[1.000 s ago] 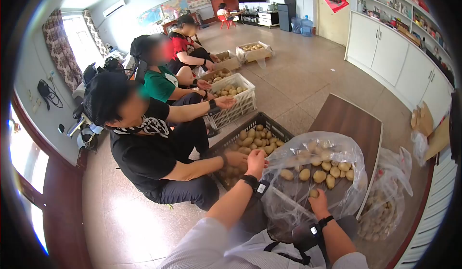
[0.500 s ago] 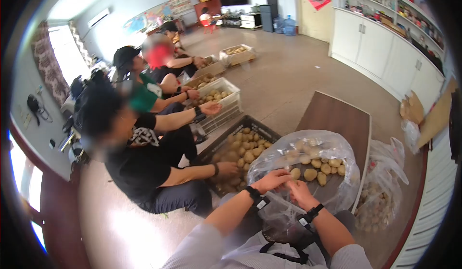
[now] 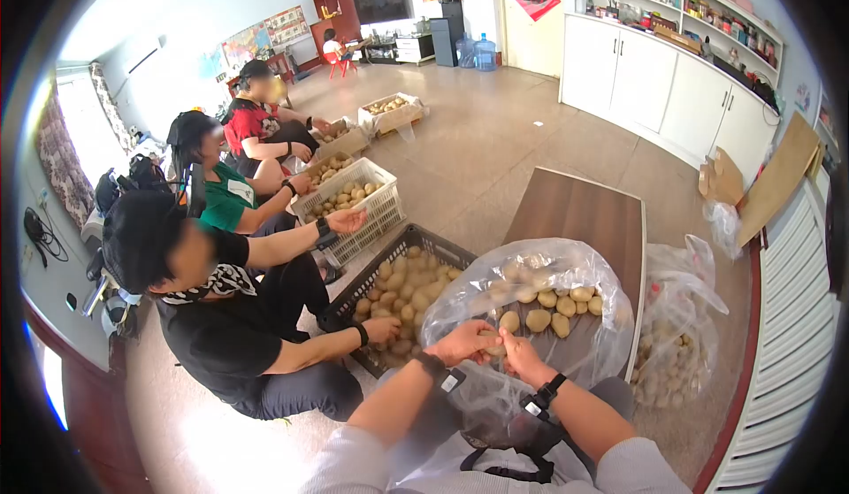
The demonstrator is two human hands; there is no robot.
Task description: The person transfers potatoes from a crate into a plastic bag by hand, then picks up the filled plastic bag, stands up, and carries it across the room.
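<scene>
A potato [image 3: 493, 345] sits between the person's two hands, in front of the near end of the brown board [image 3: 566, 206]. The left hand [image 3: 461, 344] has its fingers curled round it. The right hand [image 3: 525, 360] meets it from the other side with bent fingers, though whether those grip or only touch I cannot tell (the knuckles hide most of the contact).

Below and beyond the hands, a clear plastic bag [image 3: 608, 295] spreads over the board's near part, reaching almost to its right edge. Loose potatoes [image 3: 539, 320] lie within the bag's outline. Off the board's left edge stands a black crate [image 3: 455, 256] of potatoes, with a co-worker's hand [image 3: 382, 329] in it; on the floor past the right edge sits another filled bag [image 3: 679, 352].

The potato should be firm and light enough for one hand, its skin perhaps a little dusty and slippery, and liable to bruise if dropped. It is best held round its middle, thumb against fingers. The plastic looks thin, limp and slick, better pinched at a gathered fold.
</scene>
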